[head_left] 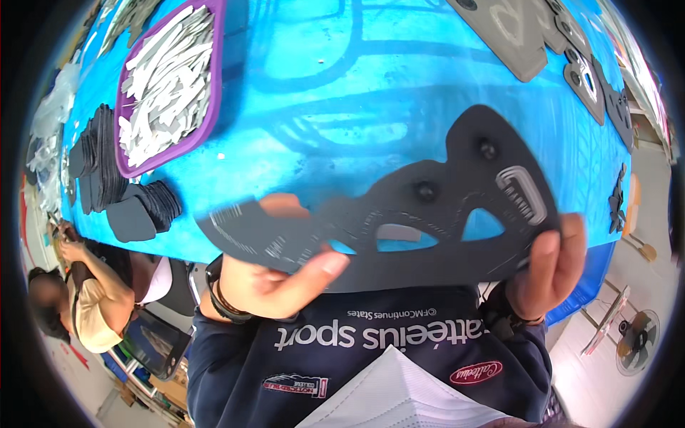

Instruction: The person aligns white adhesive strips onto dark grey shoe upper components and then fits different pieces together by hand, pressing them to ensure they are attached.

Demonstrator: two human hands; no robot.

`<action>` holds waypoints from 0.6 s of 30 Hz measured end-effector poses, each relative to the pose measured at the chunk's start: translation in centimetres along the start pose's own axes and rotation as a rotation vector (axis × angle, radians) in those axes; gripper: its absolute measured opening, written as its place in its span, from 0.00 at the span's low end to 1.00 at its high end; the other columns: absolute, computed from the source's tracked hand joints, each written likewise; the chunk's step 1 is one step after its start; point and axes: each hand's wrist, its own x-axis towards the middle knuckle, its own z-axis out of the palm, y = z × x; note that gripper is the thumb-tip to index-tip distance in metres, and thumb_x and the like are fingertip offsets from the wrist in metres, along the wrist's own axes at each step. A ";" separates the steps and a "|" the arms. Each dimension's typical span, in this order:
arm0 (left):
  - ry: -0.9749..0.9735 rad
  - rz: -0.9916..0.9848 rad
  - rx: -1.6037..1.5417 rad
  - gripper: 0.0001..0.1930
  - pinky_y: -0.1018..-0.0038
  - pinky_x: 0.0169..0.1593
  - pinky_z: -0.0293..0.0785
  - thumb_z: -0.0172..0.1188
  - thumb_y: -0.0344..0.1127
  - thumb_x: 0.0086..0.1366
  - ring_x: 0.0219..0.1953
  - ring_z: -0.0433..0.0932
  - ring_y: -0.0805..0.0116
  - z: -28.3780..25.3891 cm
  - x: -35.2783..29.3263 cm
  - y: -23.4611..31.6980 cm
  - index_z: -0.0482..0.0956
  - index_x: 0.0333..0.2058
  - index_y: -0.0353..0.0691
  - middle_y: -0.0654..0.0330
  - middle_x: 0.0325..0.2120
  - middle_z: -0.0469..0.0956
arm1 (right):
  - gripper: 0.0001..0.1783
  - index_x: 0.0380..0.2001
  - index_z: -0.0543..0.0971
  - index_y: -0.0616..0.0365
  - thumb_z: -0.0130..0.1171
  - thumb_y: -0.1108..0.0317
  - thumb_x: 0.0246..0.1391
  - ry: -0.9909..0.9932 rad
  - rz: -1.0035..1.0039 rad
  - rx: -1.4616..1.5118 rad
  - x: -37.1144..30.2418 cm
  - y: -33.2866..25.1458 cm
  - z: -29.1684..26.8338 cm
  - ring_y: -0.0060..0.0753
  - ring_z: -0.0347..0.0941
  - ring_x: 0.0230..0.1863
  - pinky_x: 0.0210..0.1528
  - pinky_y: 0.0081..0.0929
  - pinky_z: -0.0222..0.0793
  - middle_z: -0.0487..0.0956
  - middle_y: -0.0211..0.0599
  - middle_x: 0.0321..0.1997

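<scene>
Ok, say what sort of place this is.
Probably a workshop: a curved dark sheet with cutouts is held, and a blue table bears stacked flat black pieces and a purple plastic tray of whitish strips.

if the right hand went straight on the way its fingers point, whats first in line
Probably the grey pieces on the blue table, beyond the dark panel the right hand holds, though depth is unclear.

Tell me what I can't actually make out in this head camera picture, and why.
All in the head view:
- Dark panel: its far side, turned away from the camera.
- Left hand: parts of its fingers, behind the panel.
- Purple tray: its floor, under white strips.
- Large grey piece: its far end, cut off by the top edge.
</scene>
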 end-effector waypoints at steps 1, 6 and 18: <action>-0.177 0.053 0.177 0.09 0.72 0.22 0.55 0.66 0.28 0.51 0.17 0.64 0.69 -0.2 0.4 -0.1 0.75 0.17 0.37 0.63 0.13 0.70 | 0.10 0.33 0.68 0.66 0.54 0.68 0.58 0.106 0.030 -0.039 0.0 0.5 -0.1 0.20 0.65 0.25 0.29 0.18 0.60 0.73 0.36 0.27; -0.199 0.164 0.384 0.09 0.68 0.22 0.51 0.65 0.31 0.47 0.14 0.59 0.65 0.2 1.0 -0.6 0.74 0.14 0.39 0.63 0.11 0.68 | 0.04 0.36 0.73 0.65 0.51 0.77 0.58 0.062 -0.231 -0.502 0.1 2.3 -0.7 0.25 0.72 0.35 0.39 0.18 0.65 0.78 0.42 0.39; -0.350 0.102 0.582 0.07 0.70 0.32 0.53 0.66 0.34 0.44 0.21 0.59 0.67 0.9 1.8 -0.4 0.76 0.16 0.42 0.67 0.13 0.63 | 0.34 0.44 0.63 0.58 0.70 0.81 0.33 -0.050 -0.138 -0.134 1.0 3.2 0.1 0.27 0.68 0.36 0.39 0.19 0.63 0.71 0.45 0.41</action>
